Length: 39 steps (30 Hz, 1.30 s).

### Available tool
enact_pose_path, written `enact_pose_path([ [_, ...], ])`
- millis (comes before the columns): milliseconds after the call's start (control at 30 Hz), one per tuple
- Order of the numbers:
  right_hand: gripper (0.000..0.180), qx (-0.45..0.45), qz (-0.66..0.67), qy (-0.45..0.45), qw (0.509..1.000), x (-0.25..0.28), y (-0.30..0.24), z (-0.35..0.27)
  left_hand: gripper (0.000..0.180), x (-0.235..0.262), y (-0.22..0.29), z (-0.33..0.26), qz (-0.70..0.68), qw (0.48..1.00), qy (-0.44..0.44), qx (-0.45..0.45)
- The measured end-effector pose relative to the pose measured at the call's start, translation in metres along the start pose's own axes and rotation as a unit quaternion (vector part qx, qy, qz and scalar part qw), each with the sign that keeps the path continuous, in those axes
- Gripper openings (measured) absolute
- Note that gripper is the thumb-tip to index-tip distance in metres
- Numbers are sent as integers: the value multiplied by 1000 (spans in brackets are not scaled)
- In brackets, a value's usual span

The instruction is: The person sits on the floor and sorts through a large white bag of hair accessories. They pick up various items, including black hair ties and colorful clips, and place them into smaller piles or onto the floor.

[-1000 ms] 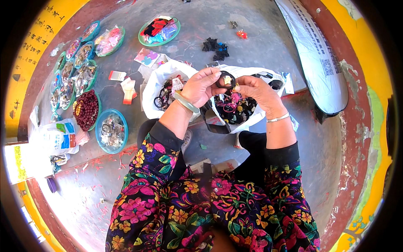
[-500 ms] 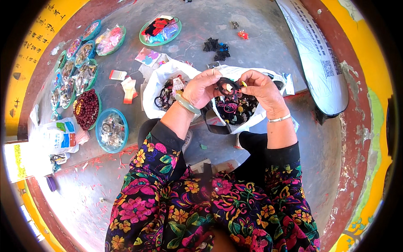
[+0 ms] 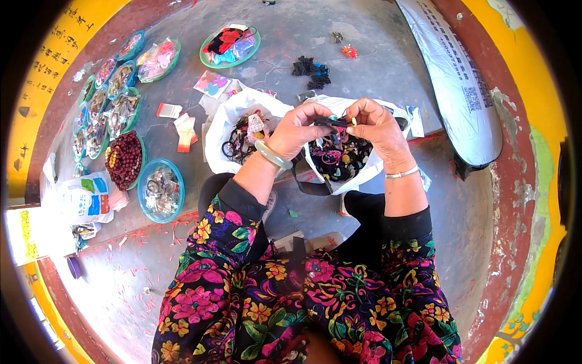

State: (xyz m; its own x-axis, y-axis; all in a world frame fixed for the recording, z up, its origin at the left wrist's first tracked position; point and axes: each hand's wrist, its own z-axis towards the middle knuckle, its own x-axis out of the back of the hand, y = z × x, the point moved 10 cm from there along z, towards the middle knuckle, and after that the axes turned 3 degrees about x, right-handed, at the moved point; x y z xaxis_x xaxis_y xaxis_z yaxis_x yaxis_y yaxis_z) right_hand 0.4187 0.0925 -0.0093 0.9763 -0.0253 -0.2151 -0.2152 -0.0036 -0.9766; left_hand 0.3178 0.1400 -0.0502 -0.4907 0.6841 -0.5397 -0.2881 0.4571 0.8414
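Observation:
Between my two hands, above a white bag, I hold a bunch of black hair ties (image 3: 330,122). My left hand (image 3: 298,130), with a pale bangle at the wrist, pinches one side of the bunch. My right hand (image 3: 377,126), with a thin silver bracelet, has its fingertips closed on the other side, beside a small yellow bit. Below, the right white bag (image 3: 377,167) is full of black hair ties (image 3: 342,159) with pink and yellow pieces among them. A left white bag (image 3: 217,130) holds more mixed dark and pink accessories, partly hidden by my left hand.
Baskets of small goods stand on the left, with a blue-rimmed basket (image 3: 160,215) nearest me. Dark red beads (image 3: 124,159) fill another. A green basket (image 3: 254,51) lies farther off. Black bundles (image 3: 310,71) and an orange-red piece (image 3: 349,51) sit on the floor. A silver cover (image 3: 461,91) stands right.
The black hair ties showed as a round loop and now appear flattened, edge-on, between my fingers. My left fingers have closed in on them, and my right hand has barely moved.

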Motion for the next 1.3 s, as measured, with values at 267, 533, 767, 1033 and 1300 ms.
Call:
enact_pose_path([
  [267,22,-23,8,-19,1000,-2,5,-1,22,18,8,0,-22,997,57,-36],
  [533,11,-54,16,38,998,21,17,-1,20,17,15,-8,-90,994,59,2],
  [767,12,-47,-34,24,998,16,11,-2,27,10,10,-6,-170,985,6,13],
  [1033,20,-15,-122,16,992,-13,6,0,29,3,-11,-2,202,975,86,-26],
  [1300,17,-24,-248,42,968,-2,6,-2,32,-25,29,-16,499,816,122,-265],
])
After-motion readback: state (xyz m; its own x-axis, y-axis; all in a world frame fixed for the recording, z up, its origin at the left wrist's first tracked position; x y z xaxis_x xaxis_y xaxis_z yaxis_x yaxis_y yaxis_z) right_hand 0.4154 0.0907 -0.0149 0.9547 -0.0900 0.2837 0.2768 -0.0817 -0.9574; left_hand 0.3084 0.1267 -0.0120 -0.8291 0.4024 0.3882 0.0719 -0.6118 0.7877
